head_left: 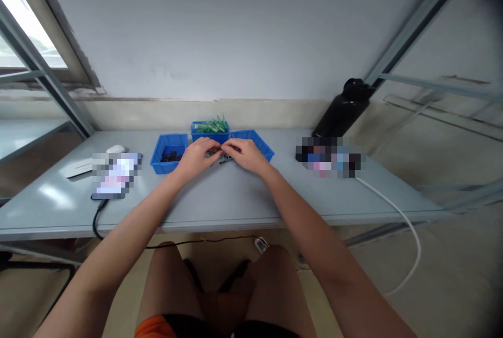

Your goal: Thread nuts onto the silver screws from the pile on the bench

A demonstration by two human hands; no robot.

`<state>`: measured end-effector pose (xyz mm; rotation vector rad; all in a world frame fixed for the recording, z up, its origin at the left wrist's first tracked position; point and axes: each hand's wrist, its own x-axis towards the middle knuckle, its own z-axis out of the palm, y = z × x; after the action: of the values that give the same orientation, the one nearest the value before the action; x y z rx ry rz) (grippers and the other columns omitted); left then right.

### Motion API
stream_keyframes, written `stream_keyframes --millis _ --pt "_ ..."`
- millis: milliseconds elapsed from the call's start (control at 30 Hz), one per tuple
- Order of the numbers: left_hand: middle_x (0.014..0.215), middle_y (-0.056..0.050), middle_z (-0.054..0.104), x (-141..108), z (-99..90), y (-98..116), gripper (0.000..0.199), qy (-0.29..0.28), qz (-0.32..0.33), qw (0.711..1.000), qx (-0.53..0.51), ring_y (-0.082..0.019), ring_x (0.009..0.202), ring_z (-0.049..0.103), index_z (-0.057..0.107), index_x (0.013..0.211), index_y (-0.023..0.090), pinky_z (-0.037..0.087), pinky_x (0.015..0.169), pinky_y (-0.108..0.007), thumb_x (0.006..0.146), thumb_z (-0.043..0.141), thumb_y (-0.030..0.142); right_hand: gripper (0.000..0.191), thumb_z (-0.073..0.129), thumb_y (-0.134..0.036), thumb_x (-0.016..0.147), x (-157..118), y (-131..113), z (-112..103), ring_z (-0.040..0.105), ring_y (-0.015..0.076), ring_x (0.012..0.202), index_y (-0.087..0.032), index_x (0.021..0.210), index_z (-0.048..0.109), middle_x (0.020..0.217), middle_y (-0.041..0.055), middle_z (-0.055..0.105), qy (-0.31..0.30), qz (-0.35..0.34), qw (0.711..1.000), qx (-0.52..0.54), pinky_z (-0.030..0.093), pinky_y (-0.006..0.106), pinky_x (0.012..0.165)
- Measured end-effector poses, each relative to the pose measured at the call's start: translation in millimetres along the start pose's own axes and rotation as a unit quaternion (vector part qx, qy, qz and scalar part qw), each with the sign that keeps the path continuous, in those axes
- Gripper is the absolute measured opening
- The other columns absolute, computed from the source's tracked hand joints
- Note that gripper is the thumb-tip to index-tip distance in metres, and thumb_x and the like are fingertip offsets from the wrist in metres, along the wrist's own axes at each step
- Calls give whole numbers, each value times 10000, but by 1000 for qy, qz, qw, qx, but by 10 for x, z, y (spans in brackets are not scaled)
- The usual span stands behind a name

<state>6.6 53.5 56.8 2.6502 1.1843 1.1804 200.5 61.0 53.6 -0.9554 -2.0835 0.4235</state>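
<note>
My left hand (200,157) and my right hand (247,154) meet over the middle of the table, fingertips pinched close together. Whatever lies between the fingers is too small to name. Just under the fingertips are some small dark and silvery pieces (227,159). To the left of my left hand stands a blue bin (157,162) with small dark pieces (171,156) in it. Behind the hands, another blue bin (198,133) holds thin green-and-white pieces (212,126). A third blue bin (259,141) is partly hidden by my right hand.
On the left lie a phone (116,176) with a black cable (96,217) and a white mouse-like object (116,149). A black bottle (341,112) stands at the back right, behind blurred items (328,160) and a white cable (408,222). Metal posts rise at both ends of the table (220,202).
</note>
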Motion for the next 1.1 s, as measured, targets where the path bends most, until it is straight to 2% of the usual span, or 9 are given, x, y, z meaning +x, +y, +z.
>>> stream_keyframes --millis 467,1100 --pt "859 -42 669 -21 6 -4 119 -22 28 999 12 -171 865 598 668 894 184 474 770 -282 845 572 233 244 536 -363 886 -12 -32 -8 601 143 713 -195 911 711 837 36 710 -26 11 1000 11 436 256 675" --pt "871 -53 666 -6 -14 -28 192 -27 25 999 -4 -168 860 609 671 917 184 488 768 -285 902 534 317 257 521 -371 880 -9 15 -34 604 155 731 -200 908 710 853 42 711 -11 3 1000 6 452 277 697"
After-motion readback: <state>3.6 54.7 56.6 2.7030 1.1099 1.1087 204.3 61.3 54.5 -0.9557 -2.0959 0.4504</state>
